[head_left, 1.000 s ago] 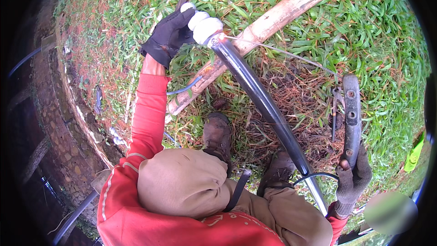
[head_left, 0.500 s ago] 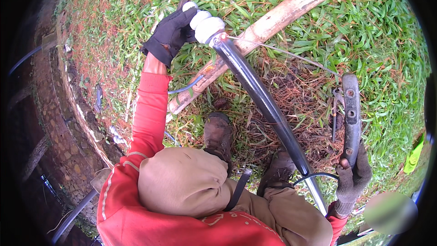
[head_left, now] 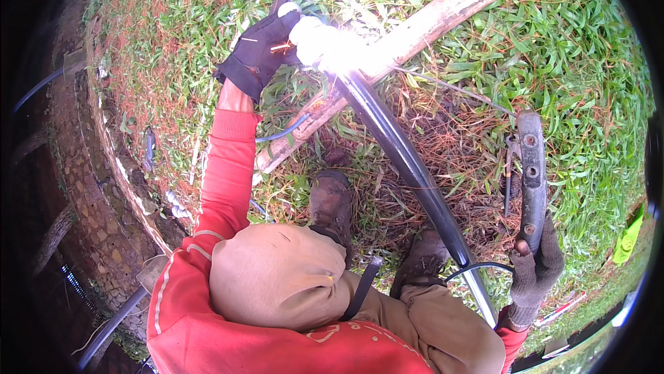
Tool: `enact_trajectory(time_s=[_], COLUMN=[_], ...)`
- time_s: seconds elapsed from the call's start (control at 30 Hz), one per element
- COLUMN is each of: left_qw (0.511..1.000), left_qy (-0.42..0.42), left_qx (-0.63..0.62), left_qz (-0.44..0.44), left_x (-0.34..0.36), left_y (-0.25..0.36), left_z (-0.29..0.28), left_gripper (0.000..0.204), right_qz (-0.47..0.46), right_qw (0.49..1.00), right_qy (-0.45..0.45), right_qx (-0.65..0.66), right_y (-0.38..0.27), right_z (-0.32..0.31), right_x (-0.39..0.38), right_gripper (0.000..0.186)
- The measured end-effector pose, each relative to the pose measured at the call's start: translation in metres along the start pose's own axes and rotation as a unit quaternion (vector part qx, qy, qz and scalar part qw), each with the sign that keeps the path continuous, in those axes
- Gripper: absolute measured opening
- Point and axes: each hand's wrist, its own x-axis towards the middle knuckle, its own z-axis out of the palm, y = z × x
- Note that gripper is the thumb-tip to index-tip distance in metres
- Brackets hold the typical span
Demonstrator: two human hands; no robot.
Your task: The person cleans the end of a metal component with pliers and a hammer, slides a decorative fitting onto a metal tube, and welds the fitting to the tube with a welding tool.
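Observation:
My left hand (head_left: pixel 257 56), in a black glove, is closed at the white rounded piece (head_left: pixel 306 32) on the upper end of a black metal pipe (head_left: pixel 398 149). A blinding white welding arc (head_left: pixel 346 52) hides that joint. In a grey knit glove, my right hand (head_left: pixel 536 270) grips the lower end of a black welding electrode holder (head_left: pixel 531 173). From its upper end a thin welding rod (head_left: pixel 460 88) runs left to the glare. The pipe slants down between my boots, and its lower part is bare shiny metal.
A pale log (head_left: pixel 449 18) lies under the pipe's upper end. Pliers-like metal jaws (head_left: pixel 510 160) show beside the electrode holder. My boots (head_left: pixel 332 204) stand on grass and pine needles. A stone edging (head_left: pixel 104 201) runs along the left. Something bright yellow-green (head_left: pixel 628 239) lies far right.
A bright arc with sparks has flared up at the pipe's upper end, where the rod's tip was visible before. My right hand and the electrode holder have shifted slightly; my left hand stays put.

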Motion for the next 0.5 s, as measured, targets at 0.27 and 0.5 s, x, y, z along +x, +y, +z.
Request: enact_trajectory(time_s=[0.27, 0.5], left_qw=[0.998, 0.994], left_qy=[-0.01, -0.083], left_qx=[0.017, -0.06], left_qz=[0.066, 0.026], left_x=[-0.009, 0.016], left_y=[0.003, -0.016], left_z=[0.016, -0.023], left_gripper=[0.041, 0.054], right_qz=[-0.012, 0.008], right_qw=[1.0, 1.0], right_qy=[0.018, -0.011], right_qx=[0.009, 0.005], right_y=[-0.01, -0.01], right_z=[0.011, 0.003], right_x=[0.004, 0.008], right_gripper=[0.063, 0.063])
